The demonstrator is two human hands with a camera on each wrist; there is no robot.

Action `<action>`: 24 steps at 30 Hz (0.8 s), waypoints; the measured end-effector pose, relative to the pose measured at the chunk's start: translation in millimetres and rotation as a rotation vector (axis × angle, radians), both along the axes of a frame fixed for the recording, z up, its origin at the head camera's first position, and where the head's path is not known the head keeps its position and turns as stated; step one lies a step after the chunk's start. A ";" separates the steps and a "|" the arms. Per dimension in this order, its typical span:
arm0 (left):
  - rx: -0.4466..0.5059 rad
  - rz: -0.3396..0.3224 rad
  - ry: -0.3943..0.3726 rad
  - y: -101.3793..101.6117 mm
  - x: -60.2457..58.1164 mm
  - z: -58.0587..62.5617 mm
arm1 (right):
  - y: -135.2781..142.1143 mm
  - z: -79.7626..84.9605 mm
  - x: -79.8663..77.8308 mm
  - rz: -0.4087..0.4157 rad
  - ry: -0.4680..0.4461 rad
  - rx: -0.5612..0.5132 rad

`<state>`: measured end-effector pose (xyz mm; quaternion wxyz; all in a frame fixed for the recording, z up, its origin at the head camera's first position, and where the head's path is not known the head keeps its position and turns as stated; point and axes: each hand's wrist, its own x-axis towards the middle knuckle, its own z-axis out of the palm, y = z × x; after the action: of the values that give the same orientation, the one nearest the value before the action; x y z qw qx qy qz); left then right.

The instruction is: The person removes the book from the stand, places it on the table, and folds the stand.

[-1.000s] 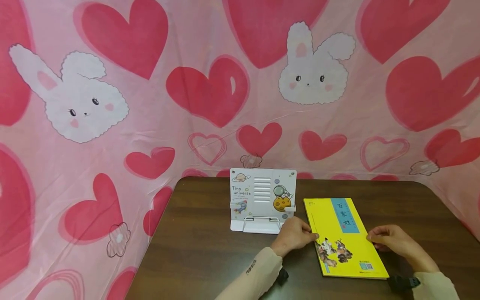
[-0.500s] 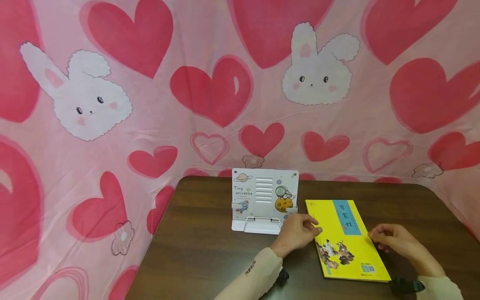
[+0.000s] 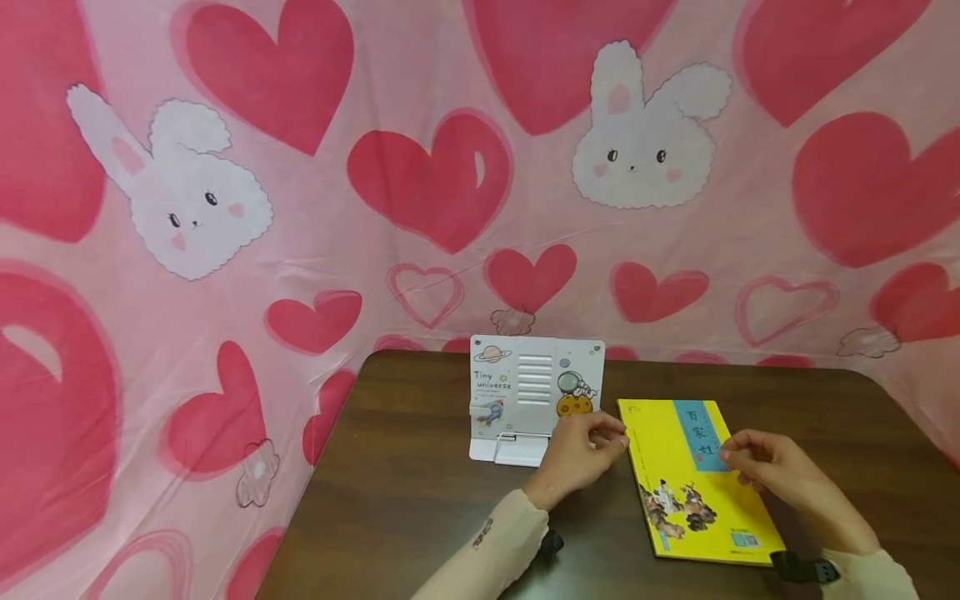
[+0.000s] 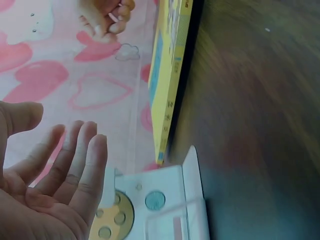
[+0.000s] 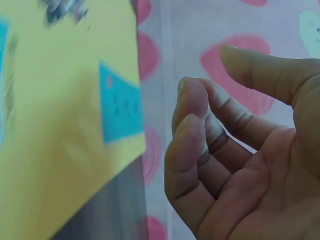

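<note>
A yellow book (image 3: 663, 446) with a blue title label lies flat on the table. My left hand (image 3: 581, 454) hovers beside the book's left edge, partly in front of a white book stand (image 3: 534, 383); in the left wrist view its fingers (image 4: 90, 170) are extended and hold nothing. Over the book's right edge is my right hand (image 3: 768, 467), thumb and fingers loosely bent with a gap between them, as the right wrist view also shows. The stand carries a "Tiny universe" print, and my left hand covers its lower right part.
The dark wooden table (image 3: 390, 500) reaches back to a pink backdrop (image 3: 315, 200) printed with hearts and rabbits. The stand is upright near the table's back edge, left of the book.
My left hand has let go of the book's left edge and moved up and left. My right hand has come off the right edge and now sits higher, over the cover.
</note>
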<state>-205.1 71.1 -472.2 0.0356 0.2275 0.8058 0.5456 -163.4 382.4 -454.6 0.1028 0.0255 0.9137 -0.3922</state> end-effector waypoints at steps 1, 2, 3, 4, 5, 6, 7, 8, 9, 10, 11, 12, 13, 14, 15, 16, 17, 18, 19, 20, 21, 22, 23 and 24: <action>0.011 0.000 0.005 -1.4 -0.5 -0.2 | -2.6 2.2 -0.1 0.002 0.011 0.004; 0.022 -0.002 0.013 -3.0 -1.0 -0.3 | -5.6 4.2 -0.1 0.006 0.021 0.005; 0.027 0.001 0.022 -4.9 -1.6 -0.3 | -8.7 6.0 0.0 0.011 0.031 0.004; 0.033 0.003 0.035 -7.0 -2.2 -0.5 | -11.8 7.8 -0.5 0.021 0.045 0.006; 0.041 0.007 0.046 -9.4 -2.7 -0.5 | -15.1 9.4 -0.9 0.029 0.058 0.009; 0.051 0.011 0.057 -11.9 -3.3 -0.4 | -18.5 10.9 -1.2 0.039 0.072 0.009; 0.058 0.018 0.068 -14.4 -4.0 -0.1 | -22.1 12.1 -1.8 0.046 0.085 0.011; 0.067 0.029 0.082 -17.0 -4.9 -0.3 | -25.6 12.8 -2.3 0.054 0.101 0.009; 0.075 0.041 0.091 -19.5 -5.4 0.0 | -28.9 13.4 -2.9 0.056 0.112 0.008; 0.082 0.051 0.100 -22.2 -5.9 0.3 | -32.0 13.8 -3.5 0.059 0.123 0.007; 0.091 0.062 0.101 -24.7 -6.1 0.9 | -34.8 14.1 -3.9 0.060 0.130 0.004; 0.101 0.070 0.100 -27.4 -6.4 1.3 | -37.2 14.3 -4.2 0.063 0.136 -0.001; 0.106 0.078 0.100 -29.8 -6.6 1.5 | -39.5 14.4 -4.7 0.061 0.140 -0.002; 0.111 0.084 0.095 -32.2 -6.9 1.7 | -41.4 14.4 -5.1 0.061 0.144 -0.004; 0.116 0.089 0.089 -34.7 -6.9 2.3 | -43.2 14.4 -5.4 0.061 0.144 -0.008; 0.120 0.095 0.085 -37.0 -7.3 2.5 | -44.7 14.5 -5.6 0.064 0.146 -0.012; 0.123 0.103 0.081 -39.3 -7.8 2.5 | -46.2 14.6 -5.8 0.070 0.147 -0.018; 0.127 0.110 0.081 -41.5 -8.5 2.7 | -47.5 14.5 -6.1 0.076 0.150 -0.024; 0.130 0.119 0.079 -43.8 -9.1 3.0 | -48.9 14.5 -6.6 0.082 0.156 -0.033; 0.135 0.127 0.079 -46.1 -9.9 3.2 | -50.4 14.5 -7.0 0.088 0.160 -0.043; 0.141 0.136 0.079 -48.3 -10.9 3.7 | -51.9 14.4 -7.7 0.092 0.166 -0.052; 0.142 0.146 0.080 -50.5 -11.9 4.2 | -53.6 14.2 -8.4 0.096 0.171 -0.058; 0.145 0.154 0.082 -52.6 -13.1 4.8 | -55.3 14.0 -9.3 0.098 0.175 -0.065; 0.147 0.164 0.081 -54.7 -14.2 5.5 | -57.2 14.0 -10.3 0.098 0.176 -0.074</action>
<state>-219.2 16.4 -466.7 -0.0587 0.1846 0.7804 0.5945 -173.7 325.2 -440.6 0.0423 -0.0577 0.9043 -0.4209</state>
